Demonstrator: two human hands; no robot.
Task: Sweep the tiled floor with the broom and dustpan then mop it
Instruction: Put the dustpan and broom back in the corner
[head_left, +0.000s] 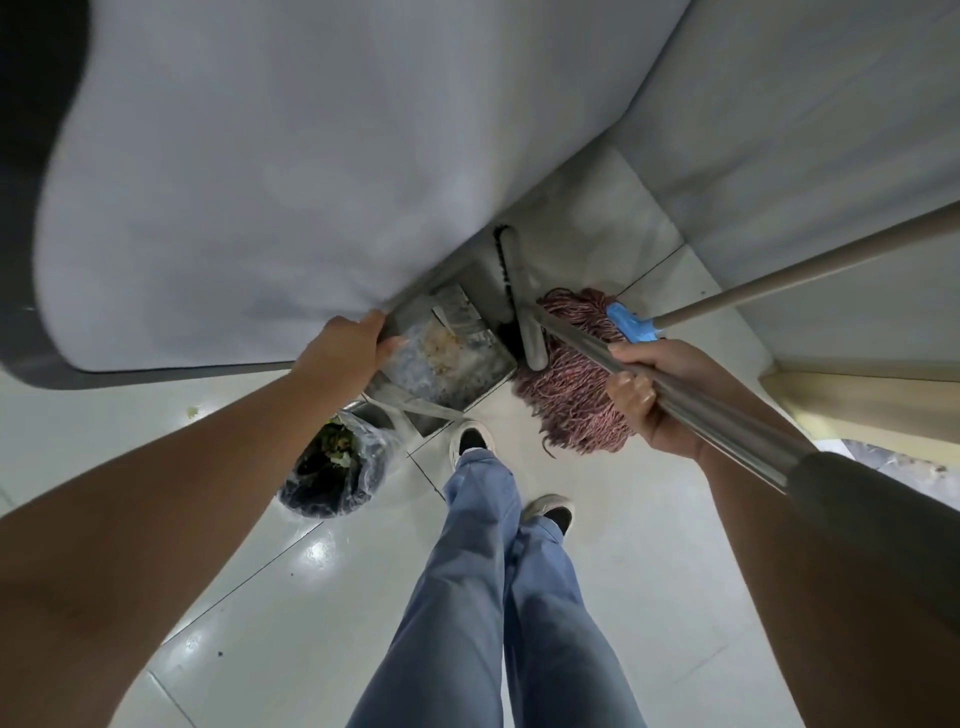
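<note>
step: tail end of sweeping, going by the debris already sitting in the dustpan (441, 358); mopping not started yet, my read
left hand: left hand (345, 345) fingers curled round the dustpan handle, holding the pan tilted just above the floor by the wall
right hand: right hand (647, 387) wrapped round the metal broom handle (691, 410), firm grip
broom: broom head (511, 291) stands at the far edge of the pan, bristles dark, tucked in the corner
dustpan: metal, crumbs and pale scraps inside, between bin and mop
mop: reddish string mop head (576, 374) lies on the tiled floor (363, 561) just right of the pan, blue clamp (631, 323), beige pole (810, 270) leaning off to the upper right, nobody holding it
bin: lined waste bin (337, 467) just below the pan, scraps in it already
floor: small speck of green litter (193, 413) left of the arm, a few dark dots nearer the camera
feet: one shoe (470, 439) right beside the pan corner
next move: likely tip pan into bin; needs pan mouth over the liner and a steady tilt so crumbs don't spill
then: park broom and pan, grab mop pole
risk: stray specks may get missed before mopping
</note>
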